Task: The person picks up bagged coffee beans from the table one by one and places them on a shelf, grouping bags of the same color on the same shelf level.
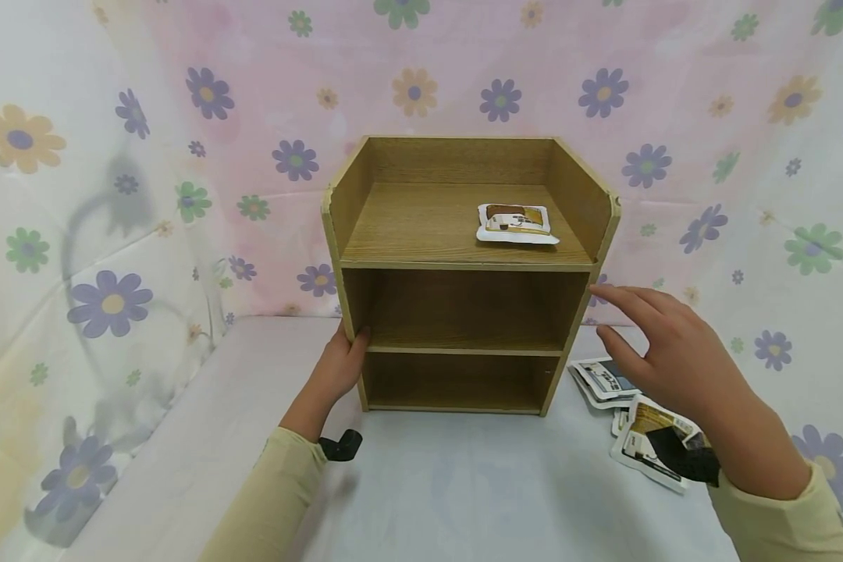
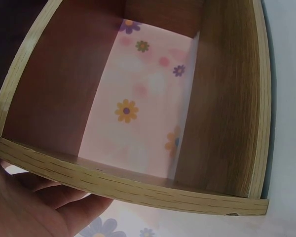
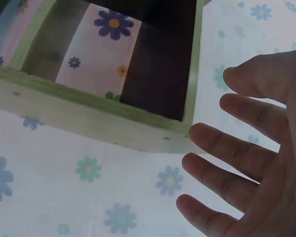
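A small wooden shelf unit [image 1: 457,266] with an upper tray and two compartments stands on the table. On its left side panel my left hand [image 1: 333,365] grips the edge, thumb at the front; in the left wrist view the fingers [image 2: 69,205] wrap the outside of the panel. My right hand [image 1: 681,351] hovers beside the right side panel, fingers spread and holding nothing, as the right wrist view also shows [image 3: 256,153]. A white and brown packet [image 1: 516,223] lies on the top tier. Both compartments hold nothing.
Several flat packets [image 1: 649,453] lie in a loose pile on the white table [image 1: 457,492], below my right hand and to the right of the shelf unit. A flower-printed cloth [image 1: 435,70] hangs behind and along both sides.
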A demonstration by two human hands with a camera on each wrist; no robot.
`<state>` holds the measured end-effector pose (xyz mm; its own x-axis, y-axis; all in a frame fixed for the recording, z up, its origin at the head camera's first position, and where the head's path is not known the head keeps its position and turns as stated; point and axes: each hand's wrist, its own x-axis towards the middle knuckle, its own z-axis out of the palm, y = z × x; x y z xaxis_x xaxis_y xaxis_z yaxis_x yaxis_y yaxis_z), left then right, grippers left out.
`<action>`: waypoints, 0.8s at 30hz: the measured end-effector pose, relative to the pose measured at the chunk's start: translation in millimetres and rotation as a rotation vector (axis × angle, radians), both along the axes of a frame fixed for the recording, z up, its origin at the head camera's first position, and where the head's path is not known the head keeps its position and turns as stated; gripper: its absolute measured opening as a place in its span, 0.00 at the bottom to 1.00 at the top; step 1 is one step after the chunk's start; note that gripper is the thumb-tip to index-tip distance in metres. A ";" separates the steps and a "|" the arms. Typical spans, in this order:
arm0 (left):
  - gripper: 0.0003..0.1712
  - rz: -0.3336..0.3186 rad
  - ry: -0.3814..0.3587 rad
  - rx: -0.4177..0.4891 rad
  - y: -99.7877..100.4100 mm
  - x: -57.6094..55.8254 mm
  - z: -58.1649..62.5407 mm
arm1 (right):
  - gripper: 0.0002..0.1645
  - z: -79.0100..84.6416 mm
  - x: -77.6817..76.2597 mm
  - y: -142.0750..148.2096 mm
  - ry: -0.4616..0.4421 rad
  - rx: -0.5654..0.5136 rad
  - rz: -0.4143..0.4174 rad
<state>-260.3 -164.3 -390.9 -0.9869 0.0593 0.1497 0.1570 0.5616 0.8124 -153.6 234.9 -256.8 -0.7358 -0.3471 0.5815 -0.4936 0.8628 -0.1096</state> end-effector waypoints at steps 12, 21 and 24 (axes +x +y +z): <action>0.35 0.007 0.000 -0.005 1.2 0.5 0.1 | 0.34 -30.5 2.1 15.1 -0.099 0.010 -0.062; 0.35 0.000 -0.006 -0.003 0.3 -0.2 -0.1 | 0.30 -59.5 1.7 25.0 -0.129 -0.009 -0.052; 0.35 -0.004 -0.006 0.000 0.1 -0.6 -0.7 | 0.30 -67.7 1.5 26.9 -0.144 -0.015 -0.062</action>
